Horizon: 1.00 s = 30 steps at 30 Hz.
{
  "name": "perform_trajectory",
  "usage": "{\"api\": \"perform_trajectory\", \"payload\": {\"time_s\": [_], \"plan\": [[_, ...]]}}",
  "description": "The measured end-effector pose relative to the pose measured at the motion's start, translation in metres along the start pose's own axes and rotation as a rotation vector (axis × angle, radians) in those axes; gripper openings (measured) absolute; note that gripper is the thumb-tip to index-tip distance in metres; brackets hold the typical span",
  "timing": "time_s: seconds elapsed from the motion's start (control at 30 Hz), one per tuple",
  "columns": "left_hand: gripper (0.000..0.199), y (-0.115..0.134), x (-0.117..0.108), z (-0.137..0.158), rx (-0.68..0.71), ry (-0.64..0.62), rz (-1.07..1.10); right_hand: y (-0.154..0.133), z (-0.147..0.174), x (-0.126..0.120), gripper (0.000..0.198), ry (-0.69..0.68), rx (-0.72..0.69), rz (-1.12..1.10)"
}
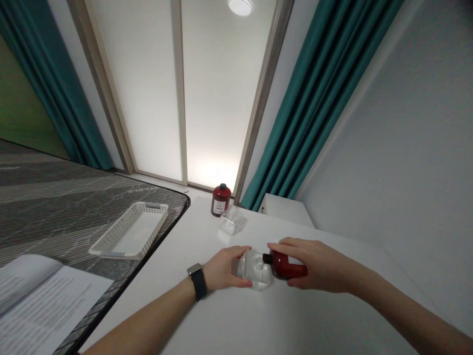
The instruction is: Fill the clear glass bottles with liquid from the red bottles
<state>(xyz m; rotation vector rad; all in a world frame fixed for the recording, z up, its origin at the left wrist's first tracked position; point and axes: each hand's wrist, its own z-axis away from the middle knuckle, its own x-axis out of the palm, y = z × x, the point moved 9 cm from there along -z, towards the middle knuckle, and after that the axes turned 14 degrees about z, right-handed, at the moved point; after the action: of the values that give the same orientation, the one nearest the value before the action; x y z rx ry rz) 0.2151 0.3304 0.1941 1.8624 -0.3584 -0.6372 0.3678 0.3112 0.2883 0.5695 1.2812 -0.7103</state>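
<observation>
My left hand, a dark-strapped watch on its wrist, grips a clear plastic container from its left side, fingers and thumb on either edge. From the right, my right hand is closed round a dark red bottle with a white label. That bottle lies tilted on its side, its black neck pointing left at the container's small round opening. Whether the neck touches the opening, I cannot tell. Farther back, a second red bottle with a dark cap stands upright beside another clear plastic container.
Both hands are over a white table. To the left, a grey patterned surface with a dark edge bears a white perforated basket and an open book. A white cabinet stands beyond the table, near the green curtain.
</observation>
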Motion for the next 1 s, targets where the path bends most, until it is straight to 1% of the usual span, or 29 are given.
{"api": "perform_trajectory", "payload": {"time_s": [0.23,0.37,0.47,0.7,0.83,1.0], "plan": [[0.082,-0.0042,-0.0005,0.0017,-0.006,0.007,-0.043,0.0000,0.0000,-0.0024,0.078,0.024,-0.013,0.009],[0.084,-0.0052,-0.0006,0.0014,-0.008,0.006,-0.051,-0.0006,-0.0003,-0.0015,0.079,-0.007,-0.003,0.035],[0.083,-0.0029,-0.0009,0.0007,-0.005,0.005,-0.044,-0.0022,-0.0006,-0.0029,0.079,-0.018,0.000,0.045],[0.080,0.0016,-0.0002,0.0009,-0.021,-0.003,-0.037,-0.0022,-0.0016,-0.0058,0.078,0.011,-0.011,0.025],[0.080,0.0013,-0.0008,0.0011,-0.020,0.007,-0.040,-0.0028,-0.0021,-0.0050,0.078,-0.007,-0.010,0.041],[0.076,0.0023,0.0003,0.0004,-0.017,-0.003,-0.046,-0.0049,-0.0017,-0.0060,0.078,-0.032,-0.015,0.066]]}}
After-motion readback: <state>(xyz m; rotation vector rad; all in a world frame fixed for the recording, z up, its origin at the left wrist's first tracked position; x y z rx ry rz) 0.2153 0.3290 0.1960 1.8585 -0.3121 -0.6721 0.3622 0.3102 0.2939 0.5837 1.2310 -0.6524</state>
